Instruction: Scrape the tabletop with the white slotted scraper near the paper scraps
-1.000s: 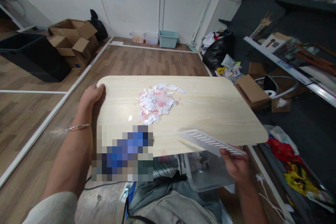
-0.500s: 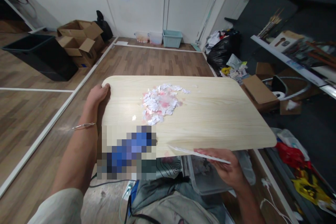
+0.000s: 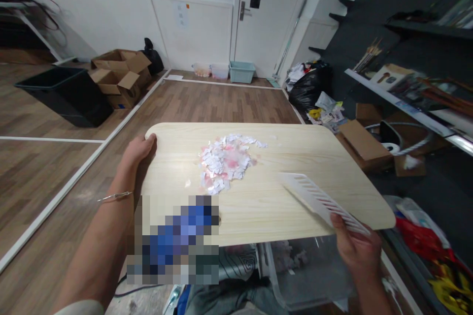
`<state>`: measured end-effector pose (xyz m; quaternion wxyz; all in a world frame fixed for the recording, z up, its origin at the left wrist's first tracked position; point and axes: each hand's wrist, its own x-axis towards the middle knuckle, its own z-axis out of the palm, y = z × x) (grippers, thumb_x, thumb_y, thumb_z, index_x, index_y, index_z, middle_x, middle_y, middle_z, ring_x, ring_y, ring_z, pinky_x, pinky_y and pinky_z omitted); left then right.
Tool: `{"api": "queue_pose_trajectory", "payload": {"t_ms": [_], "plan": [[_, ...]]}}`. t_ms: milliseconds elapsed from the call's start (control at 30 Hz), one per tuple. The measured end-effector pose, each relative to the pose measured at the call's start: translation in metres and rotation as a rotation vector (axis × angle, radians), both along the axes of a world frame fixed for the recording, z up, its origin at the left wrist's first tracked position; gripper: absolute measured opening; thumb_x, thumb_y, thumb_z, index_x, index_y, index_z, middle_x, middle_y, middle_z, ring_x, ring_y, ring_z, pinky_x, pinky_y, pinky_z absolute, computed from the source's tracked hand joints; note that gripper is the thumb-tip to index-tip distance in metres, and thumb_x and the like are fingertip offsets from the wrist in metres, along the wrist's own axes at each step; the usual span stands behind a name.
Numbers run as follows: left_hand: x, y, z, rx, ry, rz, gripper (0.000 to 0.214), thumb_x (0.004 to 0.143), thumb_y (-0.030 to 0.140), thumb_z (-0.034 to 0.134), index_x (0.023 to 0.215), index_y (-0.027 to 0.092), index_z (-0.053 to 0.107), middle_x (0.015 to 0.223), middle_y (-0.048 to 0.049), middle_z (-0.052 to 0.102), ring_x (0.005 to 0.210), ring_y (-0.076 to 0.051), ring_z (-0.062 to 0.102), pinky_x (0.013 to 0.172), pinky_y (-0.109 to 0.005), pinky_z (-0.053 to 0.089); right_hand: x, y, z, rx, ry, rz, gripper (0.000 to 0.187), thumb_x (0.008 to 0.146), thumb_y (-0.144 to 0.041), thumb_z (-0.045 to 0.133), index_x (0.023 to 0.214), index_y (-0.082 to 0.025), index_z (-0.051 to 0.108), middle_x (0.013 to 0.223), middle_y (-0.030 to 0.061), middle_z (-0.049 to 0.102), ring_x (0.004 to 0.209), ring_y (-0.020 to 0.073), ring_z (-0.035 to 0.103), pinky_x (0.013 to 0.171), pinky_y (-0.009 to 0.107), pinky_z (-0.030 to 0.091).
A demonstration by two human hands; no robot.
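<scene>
My left hand [image 3: 142,148] is closed around the far left corner of a pale wood-look tabletop [image 3: 295,150] with rounded corners. In my right hand [image 3: 356,243] is a flat white slotted plastic panel [image 3: 314,197], gripped at its near end. The panel slants over the right part of the tabletop, its far end pointing toward the pile. Around the middle lies a pile of small white paper scraps [image 3: 218,162], mixed with pinkish pieces. One small scrap [image 3: 187,183] sits apart to its left.
Below the near edge is a clear plastic bin [image 3: 310,275] with scraps inside. A blurred-out blue object [image 3: 181,229] covers the near left corner. On the floor stand a black bin [image 3: 66,96], cardboard boxes [image 3: 118,76] and a black bag [image 3: 312,88]. A shelf [image 3: 402,101] runs along the right.
My right hand has moved right, and the white panel has turned from edge-on to show its slotted face. My left hand stays at the corner. The view has tilted upward.
</scene>
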<state>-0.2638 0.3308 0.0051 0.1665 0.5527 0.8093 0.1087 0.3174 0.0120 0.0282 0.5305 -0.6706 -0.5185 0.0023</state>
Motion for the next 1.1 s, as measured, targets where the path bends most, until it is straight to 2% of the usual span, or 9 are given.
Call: {"api": "queue_pose_trajectory", "payload": {"t_ms": [67, 167, 300, 433, 600, 733, 900, 1100], "plan": [[0.001, -0.001, 0.002, -0.015, 0.0, -0.007, 0.072, 0.111, 0.057, 0.035, 0.129, 0.0, 0.076, 0.145, -0.0388, 0.075, 0.143, -0.049, 0.072, 0.117, -0.054, 0.058, 0.009, 0.014, -0.004, 0.005, -0.027, -0.029, 0.044, 0.095, -0.066, 0.087, 0.088, -0.023, 0.092, 0.089, 0.0145, 0.09, 0.077, 0.0343, 0.088, 0.074, 0.041, 0.075], [0.003, -0.002, 0.003, -0.006, -0.009, -0.016, 0.073, 0.11, 0.058, 0.032, 0.123, 0.003, 0.078, 0.139, -0.0378, 0.077, 0.137, -0.05, 0.074, 0.114, -0.053, 0.06, 0.021, 0.035, -0.005, -0.052, -0.029, 0.033, 0.045, 0.095, -0.067, 0.084, 0.096, -0.023, 0.093, 0.097, 0.0131, 0.092, 0.088, 0.0348, 0.09, 0.084, 0.043, 0.075], [0.005, -0.003, 0.003, 0.05, -0.009, 0.012, 0.068, 0.106, 0.06, 0.036, 0.119, 0.011, 0.08, 0.131, -0.0311, 0.082, 0.134, -0.048, 0.076, 0.112, -0.051, 0.061, 0.039, 0.063, -0.003, -0.125, 0.0, 0.064, 0.046, 0.093, -0.067, 0.082, 0.094, -0.023, 0.092, 0.096, 0.0114, 0.092, 0.091, 0.0339, 0.089, 0.079, 0.04, 0.074], [0.005, -0.001, 0.0, 0.069, -0.038, 0.031, 0.07, 0.103, 0.061, 0.039, 0.125, 0.01, 0.081, 0.132, -0.031, 0.082, 0.137, -0.049, 0.074, 0.114, -0.054, 0.06, 0.057, 0.095, 0.002, -0.12, 0.005, 0.043, 0.055, 0.09, -0.074, 0.079, 0.09, -0.02, 0.09, 0.099, 0.0136, 0.092, 0.098, 0.0348, 0.089, 0.083, 0.04, 0.073], [0.004, 0.0, -0.002, 0.073, -0.067, 0.038, 0.071, 0.102, 0.061, 0.04, 0.124, 0.008, 0.083, 0.132, -0.0325, 0.082, 0.135, -0.049, 0.076, 0.114, -0.054, 0.06, 0.056, 0.132, 0.003, -0.09, 0.03, 0.114, 0.059, 0.086, -0.08, 0.081, 0.086, -0.021, 0.088, 0.1, 0.0155, 0.092, 0.099, 0.036, 0.089, 0.091, 0.046, 0.073], [0.008, -0.003, 0.003, 0.056, -0.065, 0.019, 0.075, 0.103, 0.061, 0.036, 0.124, 0.005, 0.082, 0.138, -0.0352, 0.079, 0.136, -0.049, 0.075, 0.114, -0.052, 0.059, 0.047, 0.153, 0.002, -0.104, 0.075, 0.154, 0.066, 0.083, -0.085, 0.082, 0.087, -0.019, 0.087, 0.095, 0.0148, 0.091, 0.091, 0.0351, 0.088, 0.085, 0.046, 0.073], [0.009, -0.004, 0.006, 0.071, -0.074, 0.037, 0.068, 0.101, 0.059, 0.041, 0.124, 0.011, 0.082, 0.128, -0.0305, 0.083, 0.135, -0.049, 0.075, 0.113, -0.054, 0.06, 0.05, 0.156, 0.006, -0.204, 0.11, 0.263, 0.065, 0.08, -0.081, 0.088, 0.093, -0.017, 0.09, 0.096, 0.0152, 0.091, 0.088, 0.0349, 0.088, 0.08, 0.045, 0.073], [0.007, -0.002, 0.003, 0.042, -0.072, 0.036, 0.073, 0.103, 0.061, 0.039, 0.128, 0.007, 0.08, 0.137, -0.0344, 0.08, 0.137, -0.049, 0.074, 0.115, -0.054, 0.06, 0.064, 0.127, 0.02, -0.303, 0.06, 0.512, 0.044, 0.081, -0.061, 0.093, 0.1, -0.021, 0.093, 0.092, 0.0081, 0.091, 0.093, 0.0314, 0.09, 0.091, 0.044, 0.075]]}}
